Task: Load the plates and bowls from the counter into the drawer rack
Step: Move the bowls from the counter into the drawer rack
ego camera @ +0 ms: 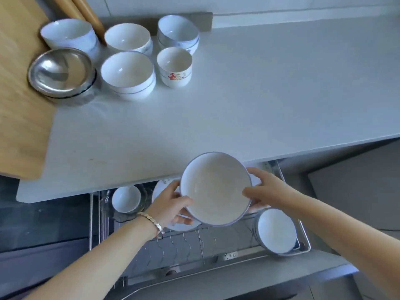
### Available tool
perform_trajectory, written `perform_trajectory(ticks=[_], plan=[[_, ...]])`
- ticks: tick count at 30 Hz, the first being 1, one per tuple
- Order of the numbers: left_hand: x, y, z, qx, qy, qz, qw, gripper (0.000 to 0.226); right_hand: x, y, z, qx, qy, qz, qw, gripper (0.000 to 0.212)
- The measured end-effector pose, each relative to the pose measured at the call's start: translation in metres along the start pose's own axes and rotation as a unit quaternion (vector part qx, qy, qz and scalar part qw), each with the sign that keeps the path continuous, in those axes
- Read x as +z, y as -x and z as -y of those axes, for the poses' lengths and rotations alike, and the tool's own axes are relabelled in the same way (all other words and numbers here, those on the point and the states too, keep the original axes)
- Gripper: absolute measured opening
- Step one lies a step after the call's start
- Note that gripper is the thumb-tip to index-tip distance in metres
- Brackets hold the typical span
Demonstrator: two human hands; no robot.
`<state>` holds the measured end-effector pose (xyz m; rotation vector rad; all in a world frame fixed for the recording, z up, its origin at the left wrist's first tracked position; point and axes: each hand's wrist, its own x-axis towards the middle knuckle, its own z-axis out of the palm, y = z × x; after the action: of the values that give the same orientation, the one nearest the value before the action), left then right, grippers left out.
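Note:
Both hands hold a large white bowl with a blue rim [214, 189] above the open drawer rack [194, 241], just in front of the counter edge. My left hand [171, 202] grips its left side and my right hand [264, 189] its right side. In the rack a small white bowl [126, 199] sits at the left, a plate [164, 187] lies partly hidden under my left hand, and a stack of bowls [276, 231] leans at the right. Several white bowls [127, 74] and a steel bowl [61, 72] stand on the counter's far left.
A wooden cutting board [19, 94] covers the counter's left end, with a wooden rolling pin [91, 18] behind the bowls. The white counter [259, 94] stretches to the right. The rack's wire frame [305, 234] bounds the drawer on the right.

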<state>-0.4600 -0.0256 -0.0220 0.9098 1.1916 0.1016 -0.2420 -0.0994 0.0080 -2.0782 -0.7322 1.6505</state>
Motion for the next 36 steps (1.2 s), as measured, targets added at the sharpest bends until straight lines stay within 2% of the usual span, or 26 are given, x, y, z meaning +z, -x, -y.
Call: perform_trajectory(ticks=[4,8,11,14,18,20,23,29,31,34,36], plan=[[0.09,-0.014,0.038,-0.008,-0.053,0.029,0.998,0.043,-0.053,0.019,-0.077,0.038,0.042,-0.019,0.998,0.058],[0.155,-0.051,0.073,-0.078,-0.054,0.039,0.995,0.041,-0.084,-0.002,-0.147,0.103,0.017,-0.026,0.994,0.045],[0.191,-0.085,0.1,-0.114,-0.066,0.037,0.991,0.051,-0.095,-0.031,-0.193,0.125,0.104,-0.028,0.986,0.043],[0.218,-0.116,0.127,-0.165,-0.082,0.033,0.982,0.051,-0.099,-0.055,-0.224,0.162,0.147,-0.02,0.976,0.036],[0.238,-0.142,0.158,-0.2,-0.139,0.015,0.97,0.05,-0.099,-0.079,-0.249,0.16,0.212,-0.015,0.964,0.062],[0.242,-0.149,0.166,-0.186,-0.184,0.0,0.965,0.05,-0.097,-0.088,-0.259,0.161,0.216,-0.022,0.963,0.066],[0.245,-0.159,0.172,-0.152,-0.252,-0.014,0.956,0.053,-0.093,-0.101,-0.268,0.163,0.219,-0.035,0.961,0.063],[0.248,-0.169,0.174,-0.171,-0.264,-0.014,0.949,0.06,-0.085,-0.109,-0.28,0.162,0.257,-0.059,0.951,0.059],[0.25,-0.169,0.173,-0.17,-0.268,-0.015,0.948,0.061,-0.085,-0.108,-0.281,0.161,0.299,-0.07,0.938,0.057],[0.251,-0.172,0.173,-0.172,-0.291,-0.012,0.941,0.064,-0.087,-0.108,-0.282,0.149,0.41,-0.069,0.897,0.049],[0.252,-0.172,0.171,-0.165,-0.248,0.003,0.954,0.067,-0.092,-0.11,-0.283,0.134,0.446,-0.063,0.883,0.044]])
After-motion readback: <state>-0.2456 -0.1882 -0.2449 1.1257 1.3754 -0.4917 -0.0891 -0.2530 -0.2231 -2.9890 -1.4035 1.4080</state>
